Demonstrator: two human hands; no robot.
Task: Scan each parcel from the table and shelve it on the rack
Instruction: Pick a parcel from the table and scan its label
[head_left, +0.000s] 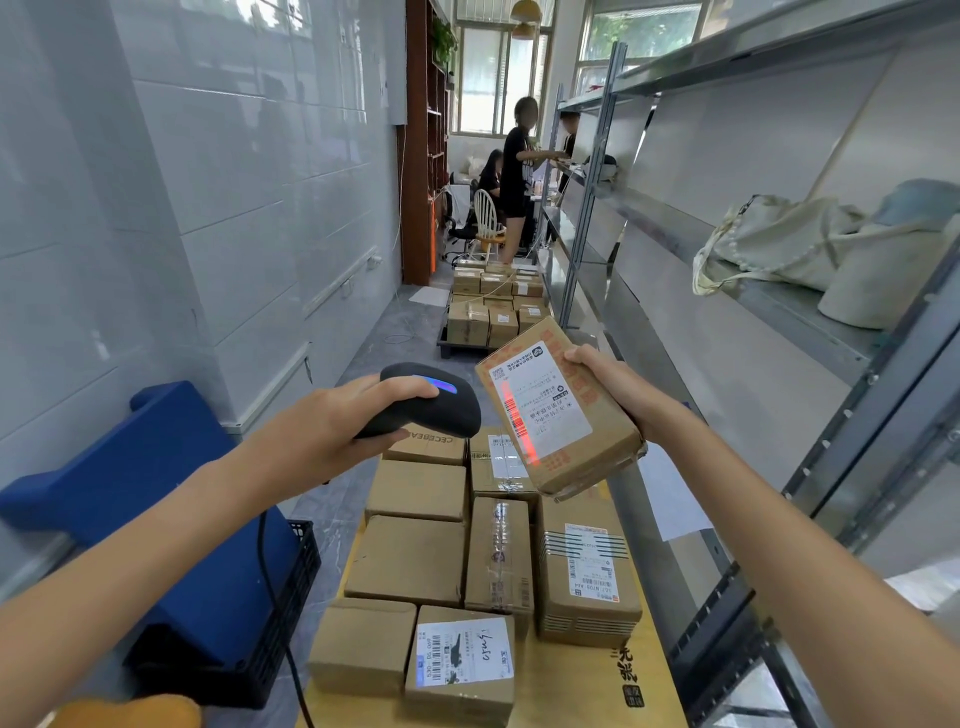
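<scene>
**Scanner on the label, parcel held up**

Now both forearms reach forward from the lower corners and meet over the far end of the desk (660, 670). The left hand (332, 421) comes in from 8 o'clock, its grip curled round a black scanner (441, 402): the thumb lies under the handle, the forefinger runs along the top, and the wrist is nearly straight. A blue light glows on the scanner's back, and its nose points toward 3 o'clock, at the parcel (558, 410). A black cable (270, 582) hangs from below the left forearm toward 6 o'clock.

The right hand (618, 387) comes in from 4 o'clock. Its grip clasps the parcel's right edge, thumb on the top corner and the other fingers hidden behind the box. The parcel is held in the air, just beside the scanner's nose, its labelled face tilted up and to the left. A red scan line lies along the barcode at the label's left edge.

Below both hands, at 6 o'clock, more boxes (410, 561) lie close together in rows on the desk. The rack (831, 431) runs along the 3 o'clock side, with cloth bags (779, 244) on one shelf. At 8 o'clock stands a blue chair (171, 499). At 12 o'clock, farther off, boxes are stacked on the floor (493, 306) and people stand by a counter.
</scene>
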